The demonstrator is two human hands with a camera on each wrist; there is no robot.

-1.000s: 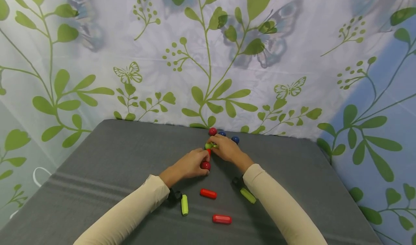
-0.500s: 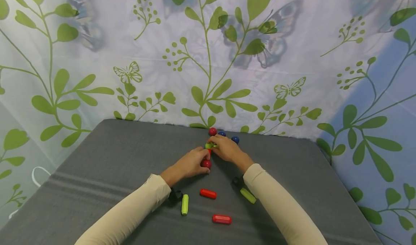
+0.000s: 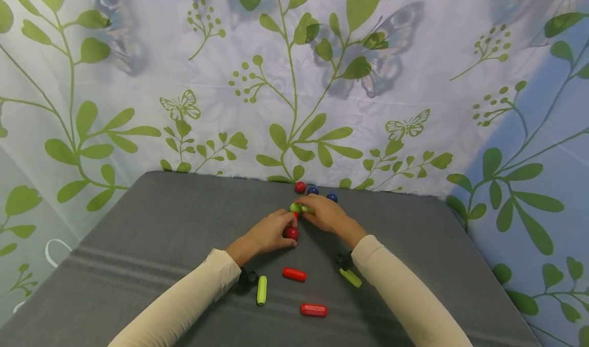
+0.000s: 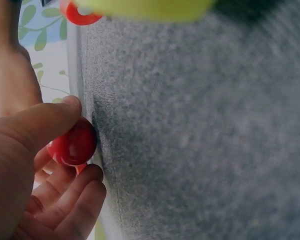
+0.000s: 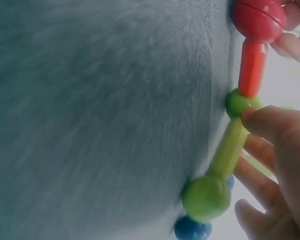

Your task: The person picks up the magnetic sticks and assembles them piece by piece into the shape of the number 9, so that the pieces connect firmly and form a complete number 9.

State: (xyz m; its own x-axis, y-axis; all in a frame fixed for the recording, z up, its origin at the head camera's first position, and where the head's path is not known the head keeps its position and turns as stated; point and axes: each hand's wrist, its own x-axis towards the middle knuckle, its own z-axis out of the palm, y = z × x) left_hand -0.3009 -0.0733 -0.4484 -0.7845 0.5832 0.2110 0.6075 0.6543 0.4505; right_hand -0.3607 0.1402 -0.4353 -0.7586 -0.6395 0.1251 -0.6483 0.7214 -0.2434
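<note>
A chain of magnetic-looking sticks and balls lies on the grey table between my hands. My left hand point(image 3: 269, 230) grips its red ball point(image 4: 76, 144) between thumb and fingers. From that ball a red stick point(image 5: 253, 67) runs to a green ball point(image 5: 235, 103). A yellow-green stick point(image 5: 228, 149) continues to a second green ball point(image 5: 206, 198). My right hand point(image 3: 325, 213) has its thumb on the first green ball, with fingers curled behind the joint and the yellow-green stick. The far green ball is hidden by the right hand in the head view.
Behind the hands sit another red ball point(image 3: 300, 187) and two blue balls point(image 3: 313, 190). Nearer lie two red sticks point(image 3: 294, 274) and two yellow-green sticks point(image 3: 262, 290), beside the forearms. A patterned cloth point(image 3: 276, 81) hangs along the table's back edge.
The right hand and forearm have shifted slightly right, and more of the first green ball and yellow-green stick shows. The left hand stays on the red ball, nearly still.
</note>
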